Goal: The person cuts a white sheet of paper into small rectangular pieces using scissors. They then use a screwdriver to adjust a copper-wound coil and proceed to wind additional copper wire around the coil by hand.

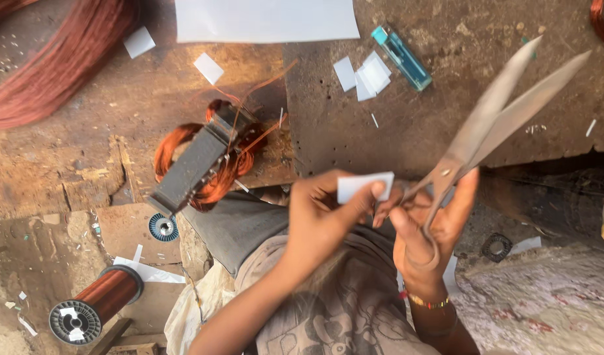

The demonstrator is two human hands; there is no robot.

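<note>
Head view: steel scissors (506, 112), white paper slip (361, 185).

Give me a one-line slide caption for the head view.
Left hand pinches a small white paper piece while right hand holds open steel scissors above a copper-wound stator.

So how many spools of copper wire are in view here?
1 clear spool, lying on its side at lower left. Loose copper wire also shows: a hank at top left, windings on the stator. More may lie outside the frame.

Dull grey metal scissors (499, 118), matt white paper slip (364, 185), glossy copper wire spool (98, 302), rough worn wooden floor (65, 171).
</note>
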